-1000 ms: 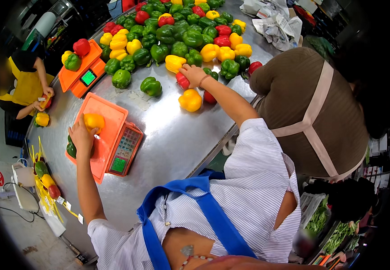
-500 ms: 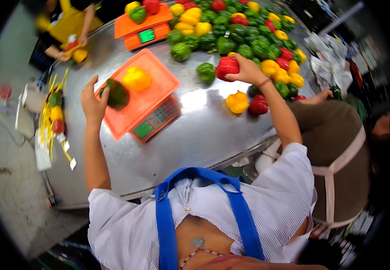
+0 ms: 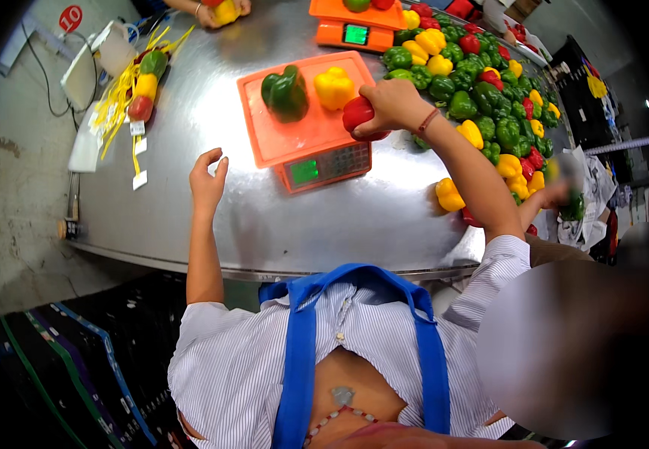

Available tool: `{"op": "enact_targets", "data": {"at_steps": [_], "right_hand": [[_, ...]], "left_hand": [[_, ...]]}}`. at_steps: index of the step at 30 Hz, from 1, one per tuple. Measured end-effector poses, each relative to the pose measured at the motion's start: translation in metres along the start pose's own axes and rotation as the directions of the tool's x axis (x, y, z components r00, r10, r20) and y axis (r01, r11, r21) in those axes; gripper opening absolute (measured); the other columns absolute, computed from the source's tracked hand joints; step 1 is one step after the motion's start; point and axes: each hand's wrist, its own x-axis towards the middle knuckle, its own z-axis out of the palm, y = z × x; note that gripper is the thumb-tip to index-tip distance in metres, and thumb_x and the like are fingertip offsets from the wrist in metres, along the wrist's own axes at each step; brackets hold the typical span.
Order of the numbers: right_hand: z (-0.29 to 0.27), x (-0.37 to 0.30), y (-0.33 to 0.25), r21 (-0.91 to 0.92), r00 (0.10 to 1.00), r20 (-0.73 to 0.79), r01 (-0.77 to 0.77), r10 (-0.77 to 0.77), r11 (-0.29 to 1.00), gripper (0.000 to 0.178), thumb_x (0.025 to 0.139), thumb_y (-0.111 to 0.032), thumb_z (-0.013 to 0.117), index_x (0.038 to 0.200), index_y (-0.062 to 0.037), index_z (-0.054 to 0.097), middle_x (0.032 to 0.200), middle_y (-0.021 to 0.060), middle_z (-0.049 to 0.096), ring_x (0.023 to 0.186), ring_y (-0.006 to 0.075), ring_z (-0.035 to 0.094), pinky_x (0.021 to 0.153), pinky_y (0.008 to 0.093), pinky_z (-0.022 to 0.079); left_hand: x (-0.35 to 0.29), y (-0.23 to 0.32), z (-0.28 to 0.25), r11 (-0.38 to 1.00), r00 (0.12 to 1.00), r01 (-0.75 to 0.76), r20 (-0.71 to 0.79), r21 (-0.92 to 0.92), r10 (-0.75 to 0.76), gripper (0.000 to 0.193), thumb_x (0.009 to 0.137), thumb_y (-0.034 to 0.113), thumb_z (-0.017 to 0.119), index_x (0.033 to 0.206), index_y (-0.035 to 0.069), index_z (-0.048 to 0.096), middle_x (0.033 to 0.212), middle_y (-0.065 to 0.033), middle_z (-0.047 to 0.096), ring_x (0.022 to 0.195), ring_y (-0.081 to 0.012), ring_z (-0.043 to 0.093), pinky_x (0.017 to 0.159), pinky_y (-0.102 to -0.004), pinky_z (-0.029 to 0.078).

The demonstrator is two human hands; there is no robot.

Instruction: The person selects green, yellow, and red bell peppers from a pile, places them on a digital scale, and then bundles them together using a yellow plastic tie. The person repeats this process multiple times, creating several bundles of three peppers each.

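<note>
- Since the earlier frame, the right hand (image 3: 390,105) has carried a red pepper (image 3: 360,116) from the pile to the orange scale (image 3: 306,142); the left hand (image 3: 208,179) has let go of the green pepper (image 3: 285,92).
- Head view: the right hand grips the red pepper at the tray's right edge, beside the yellow pepper (image 3: 335,86).
- The left hand hovers empty, fingers loosely spread, over the steel table (image 3: 264,224), left of the scale.

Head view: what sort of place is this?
Probably a produce packing or sorting station: a steel table heaped with loose bell peppers, and orange weighing scales where the right hand sets a red pepper.
</note>
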Motion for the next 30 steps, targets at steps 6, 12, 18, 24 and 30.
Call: {"op": "enact_targets", "data": {"at_steps": [6, 12, 18, 24, 30], "right_hand": [[-0.002, 0.042, -0.041, -0.043, 0.993, 0.069, 0.096, -0.093, 0.994, 0.055, 0.053, -0.057, 0.062, 0.074, -0.0056, 0.063, 0.068, 0.0116, 0.062, 0.064, 0.0268, 0.061, 0.057, 0.0371, 0.048], [0.009, 0.072, -0.053, -0.123, 0.998, 0.068, 0.013, -0.005, 0.992, 0.049, 0.047, -0.052, 0.070, 0.071, -0.0091, 0.065, 0.071, 0.0079, 0.062, 0.066, 0.0239, 0.061, 0.057, 0.0347, 0.047], [0.006, 0.078, -0.083, -0.263, 0.985, 0.138, -0.067, 0.106, 0.963, 0.051, 0.055, -0.053, 0.071, 0.087, -0.0142, 0.065, 0.082, -0.0013, 0.064, 0.076, 0.0159, 0.061, 0.056, 0.0328, 0.047], [0.031, 0.051, -0.090, -0.128, 0.935, -0.311, -0.220, 0.171, 0.967, 0.056, 0.054, -0.052, 0.072, 0.087, -0.0087, 0.061, 0.082, 0.0029, 0.058, 0.081, 0.0165, 0.058, 0.062, 0.0305, 0.046], [0.051, 0.030, -0.064, 0.207, 0.735, -0.675, 0.099, 0.069, 0.973, 0.053, 0.065, -0.044, 0.069, 0.099, -0.0055, 0.054, 0.090, 0.0079, 0.054, 0.077, 0.0219, 0.056, 0.061, 0.0305, 0.048]], "left_hand": [[-0.026, -0.018, -0.009, 0.985, 0.991, 0.134, 0.012, -0.106, -0.134, 0.024, 0.076, 0.011, 0.060, 0.098, -0.002, 0.059, 0.092, -0.0109, 0.062, 0.085, -0.0178, 0.059, 0.077, -0.0284, 0.045], [-0.038, -0.025, -0.013, 0.970, 0.986, 0.164, 0.035, -0.180, -0.161, 0.025, 0.077, 0.010, 0.060, 0.099, -0.002, 0.058, 0.092, -0.0103, 0.062, 0.085, -0.0177, 0.059, 0.077, -0.0284, 0.045], [-0.047, -0.025, -0.015, 0.957, 0.977, 0.208, 0.088, -0.202, -0.194, 0.024, 0.078, 0.011, 0.059, 0.099, -0.002, 0.058, 0.092, -0.0095, 0.062, 0.085, -0.0167, 0.059, 0.078, -0.0279, 0.045], [-0.055, -0.031, -0.012, 0.952, 0.972, 0.226, 0.117, -0.207, -0.205, 0.023, 0.080, 0.010, 0.058, 0.099, -0.002, 0.057, 0.092, -0.0094, 0.061, 0.085, -0.0158, 0.058, 0.078, -0.0274, 0.045], [-0.067, -0.037, -0.014, 0.939, 0.962, 0.264, 0.132, -0.222, -0.240, 0.025, 0.083, 0.010, 0.056, 0.103, -0.005, 0.054, 0.092, -0.0096, 0.060, 0.085, -0.0145, 0.057, 0.079, -0.0255, 0.044]]}}
